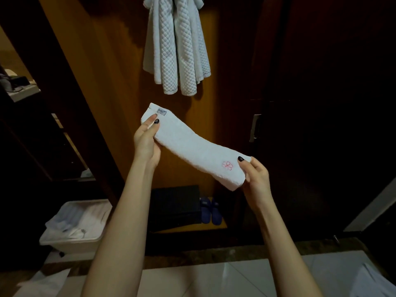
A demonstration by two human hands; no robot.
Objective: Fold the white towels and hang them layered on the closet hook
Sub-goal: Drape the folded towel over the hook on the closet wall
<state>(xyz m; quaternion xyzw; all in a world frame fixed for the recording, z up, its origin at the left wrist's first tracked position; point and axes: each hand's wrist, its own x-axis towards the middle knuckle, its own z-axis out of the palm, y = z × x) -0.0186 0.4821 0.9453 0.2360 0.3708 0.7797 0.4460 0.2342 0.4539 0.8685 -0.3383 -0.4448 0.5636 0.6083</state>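
A person faces the wooden closet panel, where quilted white towels hang from a point above the top edge; the hook itself is out of view. Just below them a narrow folded towel is held in the air, sloping down to the right. The left grip pinches its labelled end, thumb on top. The right grip pinches the end beside the pink flower embroidery. The step in hand looks like a final fold before hanging. Bringing the two ends together with edges matched should help it drape over the others without slipping.
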